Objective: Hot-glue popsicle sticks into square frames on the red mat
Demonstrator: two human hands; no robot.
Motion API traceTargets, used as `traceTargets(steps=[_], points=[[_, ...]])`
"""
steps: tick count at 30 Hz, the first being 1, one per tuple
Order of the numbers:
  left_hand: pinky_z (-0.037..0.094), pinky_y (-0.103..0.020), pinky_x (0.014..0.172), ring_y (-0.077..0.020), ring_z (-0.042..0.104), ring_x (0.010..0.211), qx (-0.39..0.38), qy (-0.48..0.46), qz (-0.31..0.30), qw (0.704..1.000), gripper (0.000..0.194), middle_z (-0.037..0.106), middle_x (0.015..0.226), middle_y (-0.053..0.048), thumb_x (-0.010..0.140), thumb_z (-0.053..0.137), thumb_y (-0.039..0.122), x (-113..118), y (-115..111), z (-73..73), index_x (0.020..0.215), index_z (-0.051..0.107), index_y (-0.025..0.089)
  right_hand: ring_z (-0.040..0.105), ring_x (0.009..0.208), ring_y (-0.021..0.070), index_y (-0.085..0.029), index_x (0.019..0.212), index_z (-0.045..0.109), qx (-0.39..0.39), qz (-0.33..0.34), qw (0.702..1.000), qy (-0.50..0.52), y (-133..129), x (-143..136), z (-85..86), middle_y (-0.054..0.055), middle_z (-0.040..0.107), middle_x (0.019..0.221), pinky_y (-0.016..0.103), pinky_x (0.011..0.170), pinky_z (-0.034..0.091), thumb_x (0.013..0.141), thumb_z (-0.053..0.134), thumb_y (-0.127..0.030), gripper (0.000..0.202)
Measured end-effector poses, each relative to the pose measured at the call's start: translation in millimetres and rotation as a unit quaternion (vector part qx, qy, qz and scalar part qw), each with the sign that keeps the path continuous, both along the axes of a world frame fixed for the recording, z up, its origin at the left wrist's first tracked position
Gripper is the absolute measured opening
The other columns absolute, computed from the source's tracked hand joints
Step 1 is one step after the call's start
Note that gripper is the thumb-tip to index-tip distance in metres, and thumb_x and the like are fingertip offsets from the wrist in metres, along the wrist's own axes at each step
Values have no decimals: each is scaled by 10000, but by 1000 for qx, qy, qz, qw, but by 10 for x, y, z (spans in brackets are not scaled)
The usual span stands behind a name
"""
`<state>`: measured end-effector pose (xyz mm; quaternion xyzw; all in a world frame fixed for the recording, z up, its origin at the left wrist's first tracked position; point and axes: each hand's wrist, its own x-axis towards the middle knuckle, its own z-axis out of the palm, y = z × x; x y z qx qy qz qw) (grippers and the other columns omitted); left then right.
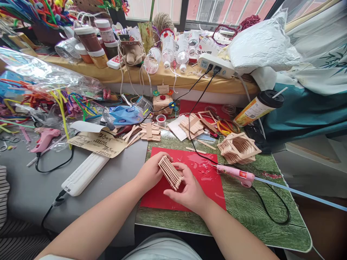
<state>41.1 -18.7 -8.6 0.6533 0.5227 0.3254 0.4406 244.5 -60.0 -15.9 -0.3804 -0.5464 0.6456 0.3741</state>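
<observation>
A small block of stacked craft sticks (170, 172) is held tilted above a red sheet (208, 187) on the green wood-patterned board. My left hand (152, 172) grips its upper left side, with the fingertips behind it. My right hand (189, 187) curves round the right side, thumb below and fingers above. Right of the sheet lies a pink glue gun (235, 173) with a long translucent glue stick in its back. Strings and bits of dried glue are scattered on the sheet.
A hexagonal stick structure (238, 148) stands at the right, below a tilted drink cup (258, 106). Loose sticks (150, 132), a decorated stick box (162, 103) and scissors lie behind the sheet. A power strip (85, 173), sandpaper (99, 142) and another pink glue gun (46, 139) are left.
</observation>
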Motion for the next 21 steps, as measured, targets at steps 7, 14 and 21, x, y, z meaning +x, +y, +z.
traceTargets(steps=[7,14,21], points=[[525,-318,856,-183,678,938,11,1,-10,1000,200,715,1031,-15,938,485,134,2,-8,-16,1065,605,232,684,1244,247,-281,1468,521,82,-23,995,-45,15,14,1,111,663,1415,399,1085,569,976,718,-267,530],[514,-282,822,-166,647,889,-19,-53,-41,998,203,689,993,-7,899,533,149,3,-14,27,1069,614,225,709,1184,242,-282,1415,613,67,26,997,-29,172,214,53,89,707,1327,373,982,613,928,713,-190,505],[485,-278,788,-162,598,843,-12,-15,-55,998,131,641,934,7,928,522,168,10,-43,-37,1037,556,233,708,1088,236,-280,1329,638,91,19,994,-48,217,216,69,55,719,1217,365,917,590,820,657,-75,550]])
